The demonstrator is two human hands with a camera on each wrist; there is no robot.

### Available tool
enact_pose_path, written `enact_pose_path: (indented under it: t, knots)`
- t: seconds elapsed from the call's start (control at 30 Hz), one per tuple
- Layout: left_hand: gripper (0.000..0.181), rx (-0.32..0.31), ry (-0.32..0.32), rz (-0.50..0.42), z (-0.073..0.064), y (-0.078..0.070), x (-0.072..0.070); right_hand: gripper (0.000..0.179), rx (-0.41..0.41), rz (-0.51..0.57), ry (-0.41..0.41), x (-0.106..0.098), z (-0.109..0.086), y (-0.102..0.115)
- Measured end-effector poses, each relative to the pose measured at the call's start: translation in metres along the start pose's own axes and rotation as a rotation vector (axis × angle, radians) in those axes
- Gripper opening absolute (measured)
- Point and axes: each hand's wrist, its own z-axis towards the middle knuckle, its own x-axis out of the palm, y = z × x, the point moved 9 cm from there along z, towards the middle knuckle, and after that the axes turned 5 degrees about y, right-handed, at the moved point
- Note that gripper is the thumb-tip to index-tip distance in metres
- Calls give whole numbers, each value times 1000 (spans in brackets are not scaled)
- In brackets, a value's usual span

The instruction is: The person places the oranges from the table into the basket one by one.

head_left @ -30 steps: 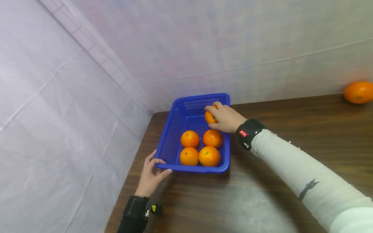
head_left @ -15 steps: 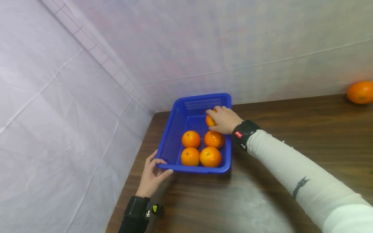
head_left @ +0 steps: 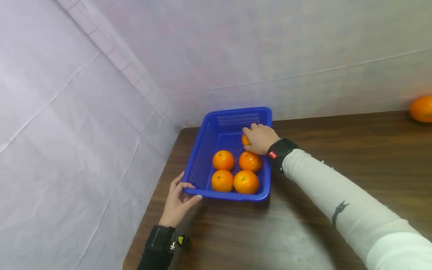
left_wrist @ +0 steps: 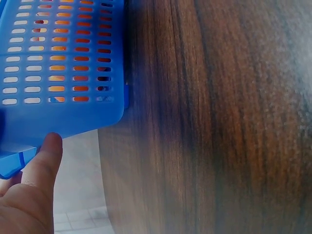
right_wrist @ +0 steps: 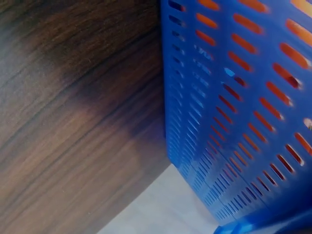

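Note:
A blue plastic basket (head_left: 224,195) with slotted walls stands on the wooden table. At its near left corner my left hand (head_left: 177,205) grips the rim, thumb in front and fingers over the edge. In the left wrist view the left thumb (left_wrist: 45,161) presses the basket's outer wall. My right hand (head_left: 263,139) reaches over the right rim and holds an orange (head_left: 245,140) low inside, partly hidden by the fingers. Several other oranges (head_left: 223,160) sit in the near half of the basket. The right wrist view shows only the slotted basket wall (right_wrist: 195,141), with orange colour behind it.
Another orange (head_left: 422,109) lies far right on the table (head_left: 337,146), near the back wall (head_left: 303,56). White sheeting (head_left: 84,150) hangs along the left side, and the basket's far end is close to the back wall.
My right hand has lowered slightly into the basket with the orange and drawn nearer the other oranges. The left hand keeps its hold on the corner. The whole view has shifted a little.

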Motion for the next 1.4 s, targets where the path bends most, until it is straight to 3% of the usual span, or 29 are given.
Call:
enact_pose_path:
  t: [0.7,0.97,1.4]
  knots:
    - [33,6,-5,-11,-7,-6,1,71,58,-137,89,12,-1,-1]
    - [34,-13,7,-18,-7,-5,2,70,87,-180,127,9,-8,3]
    - [34,-23,2,-21,-11,-1,5,66,111,-221,202,21,-5,-1]
